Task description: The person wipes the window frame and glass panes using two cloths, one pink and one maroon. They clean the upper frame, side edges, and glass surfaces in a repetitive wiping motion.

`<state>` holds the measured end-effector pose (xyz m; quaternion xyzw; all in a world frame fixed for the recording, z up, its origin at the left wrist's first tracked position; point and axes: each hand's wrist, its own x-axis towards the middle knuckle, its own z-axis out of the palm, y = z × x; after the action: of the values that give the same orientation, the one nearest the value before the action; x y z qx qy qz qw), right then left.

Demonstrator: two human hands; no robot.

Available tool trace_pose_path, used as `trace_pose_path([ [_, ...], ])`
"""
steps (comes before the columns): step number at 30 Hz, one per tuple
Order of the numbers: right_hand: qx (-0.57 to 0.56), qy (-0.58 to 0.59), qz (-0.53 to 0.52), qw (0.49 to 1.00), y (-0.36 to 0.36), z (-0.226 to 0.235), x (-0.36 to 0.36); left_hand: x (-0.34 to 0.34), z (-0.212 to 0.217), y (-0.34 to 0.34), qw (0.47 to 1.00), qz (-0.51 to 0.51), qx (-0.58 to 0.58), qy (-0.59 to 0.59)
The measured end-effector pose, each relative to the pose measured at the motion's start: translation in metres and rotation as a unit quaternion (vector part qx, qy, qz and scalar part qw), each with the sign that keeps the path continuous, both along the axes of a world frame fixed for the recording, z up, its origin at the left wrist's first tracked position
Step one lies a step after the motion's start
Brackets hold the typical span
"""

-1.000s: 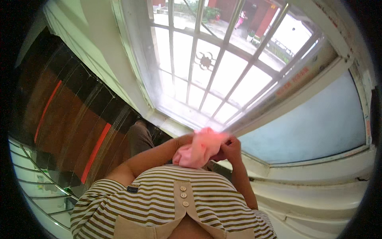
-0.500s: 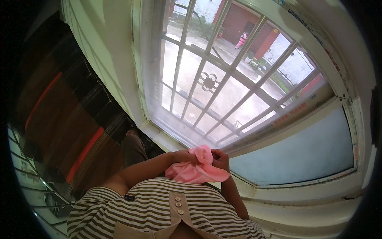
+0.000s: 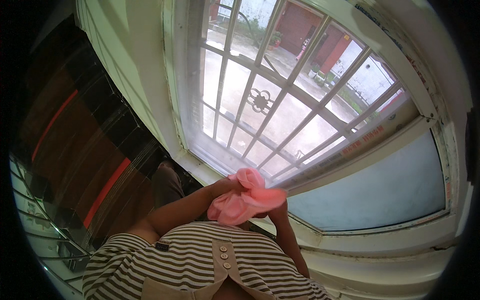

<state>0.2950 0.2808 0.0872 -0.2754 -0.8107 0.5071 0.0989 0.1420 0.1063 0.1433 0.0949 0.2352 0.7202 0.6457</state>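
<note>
A soft pink cloth (image 3: 235, 206) is bunched up in front of my chest, just inside the window. My left hand (image 3: 226, 187) grips it from the left, with its fingers buried in the folds. On the other side my right hand (image 3: 280, 209) is mostly covered by the cloth's right flap and appears to hold the cloth from behind; only its edge and the wrist show. The upper part of the cloth sticks up in a rounded loop toward the window.
A barred window (image 3: 260, 100) with a flower-shaped ornament fills the space ahead, and a frosted pane (image 3: 375, 185) lies to its right. Dark steps (image 3: 95, 150) with red strips are on the left, with a curved metal railing (image 3: 45, 225). Outside, a person in pink is partly hidden by a bar.
The cloth has been turned and shifted slightly up and left, and its right flap now covers my right hand. Outside, the person in pink is now mostly behind a bar.
</note>
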Motion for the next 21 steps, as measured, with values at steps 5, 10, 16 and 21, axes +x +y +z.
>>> trace_pose_path([
  [5,-0.084,0.097,0.007,0.992,-0.009,0.005,0.007,-0.014,-0.001,-0.002,0.986,-0.025,0.103,-0.129],
  [10,-0.055,0.08,0.002,0.995,-0.014,0.018,0.011,-0.01,-0.003,-0.008,0.985,-0.017,0.072,-0.155],
  [16,-0.046,0.082,-0.018,0.995,-0.014,0.017,0.019,-0.003,-0.014,-0.006,0.998,0.029,0.027,-0.044],
  [21,-0.059,0.081,-0.017,0.995,-0.011,0.01,0.02,-0.009,-0.026,0.001,0.996,0.083,0.026,-0.016],
])
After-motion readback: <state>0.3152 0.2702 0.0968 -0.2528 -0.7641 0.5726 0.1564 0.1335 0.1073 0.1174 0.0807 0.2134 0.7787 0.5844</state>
